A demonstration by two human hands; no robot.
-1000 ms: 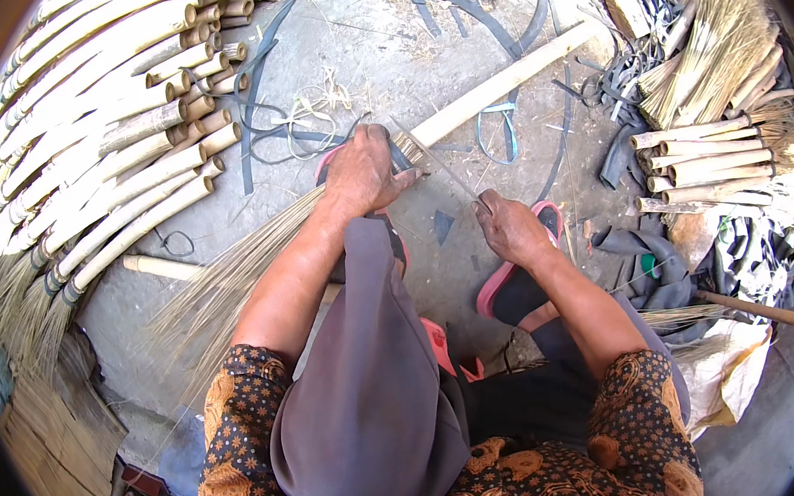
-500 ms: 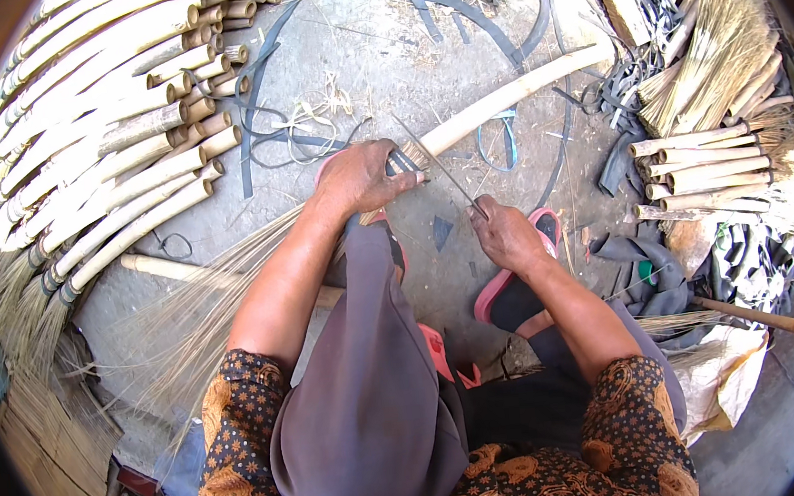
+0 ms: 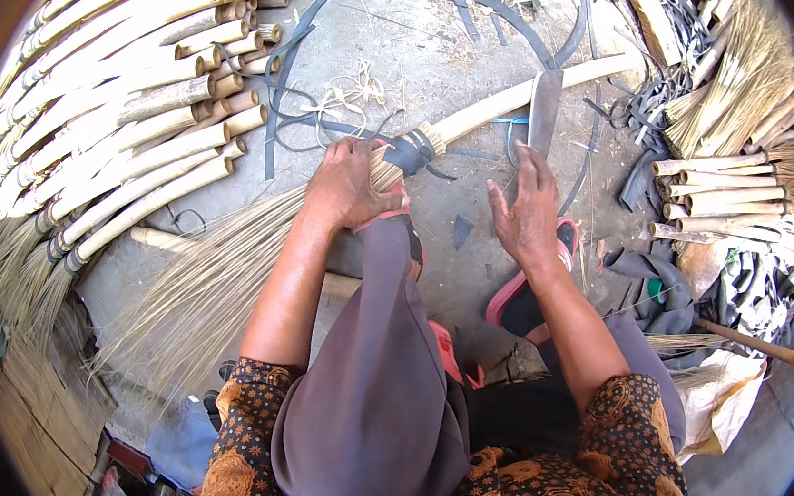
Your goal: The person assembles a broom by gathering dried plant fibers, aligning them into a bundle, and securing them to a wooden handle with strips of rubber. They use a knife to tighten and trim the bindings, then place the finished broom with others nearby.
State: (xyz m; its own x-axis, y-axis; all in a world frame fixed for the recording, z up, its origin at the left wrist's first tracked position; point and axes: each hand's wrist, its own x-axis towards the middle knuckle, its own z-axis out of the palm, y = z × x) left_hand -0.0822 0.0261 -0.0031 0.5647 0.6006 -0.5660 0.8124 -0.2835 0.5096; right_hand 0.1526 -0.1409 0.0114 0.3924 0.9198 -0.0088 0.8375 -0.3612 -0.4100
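A grass broom [image 3: 217, 265] lies slantwise before me, its bristles fanned to the lower left and its bamboo handle [image 3: 488, 103] pointing to the upper right. A dark rubber strip [image 3: 410, 152] is wound around its neck. My left hand [image 3: 343, 184] rests on the bristles just below this binding, its fingers closed over them. My right hand [image 3: 526, 202] is to the right of the broom, with a broad-bladed knife [image 3: 544, 111] projecting beyond its fingers. The thumb stands apart, and the hand hides the knife's grip. In the view, the blade crosses the bamboo handle.
Several bamboo-handled brooms [image 3: 154, 152] are stacked at the left. Shorter bamboo pieces [image 3: 731, 189] and bristle bundles [image 3: 734, 72] lie at the right. Rubber strips [image 3: 514, 21] are scattered on the concrete floor. A loose stick [image 3: 750, 341] lies near the lower right.
The right hand has moved right with the knife, turning its blade from edge-on to flat in view. The left hand has slid off the binding onto the bristles, leaving the rubber strip in sight.
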